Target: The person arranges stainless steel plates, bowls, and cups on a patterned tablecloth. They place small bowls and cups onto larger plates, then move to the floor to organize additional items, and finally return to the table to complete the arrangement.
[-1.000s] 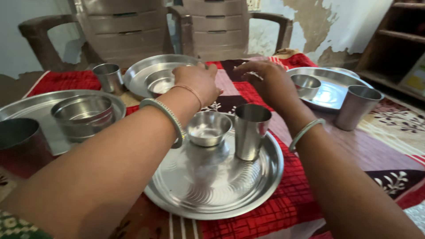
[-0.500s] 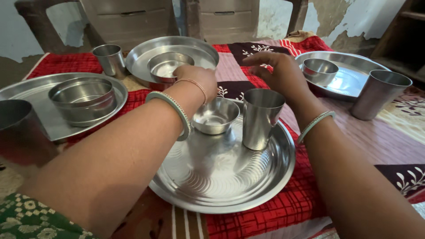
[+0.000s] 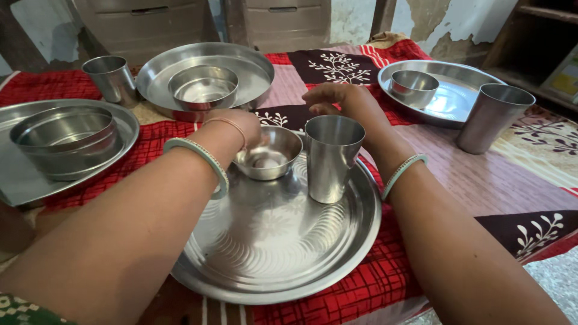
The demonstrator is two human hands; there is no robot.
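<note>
A large round steel plate (image 3: 271,253) lies on the red checked cloth in front of me. On its far part stand a small steel bowl (image 3: 271,157) and a steel tumbler (image 3: 330,157). My left hand (image 3: 236,127) lies curled against the bowl's far-left rim, its fingertips hidden. My right hand (image 3: 344,103) hovers just behind the tumbler, fingers loosely bent and apart, with nothing in them. Both wrists wear bangles.
Three more steel plates sit around: one at the left (image 3: 18,174) with stacked bowls, one at the back (image 3: 253,63) with a bowl, one at the right (image 3: 469,90) with a bowl. Tumblers stand at the back left (image 3: 111,78) and right (image 3: 490,117). Plastic chairs stand behind.
Both hands have drawn back toward me, from over the far plate to the bowl and tumbler on the near plate. The view has tilted down.
</note>
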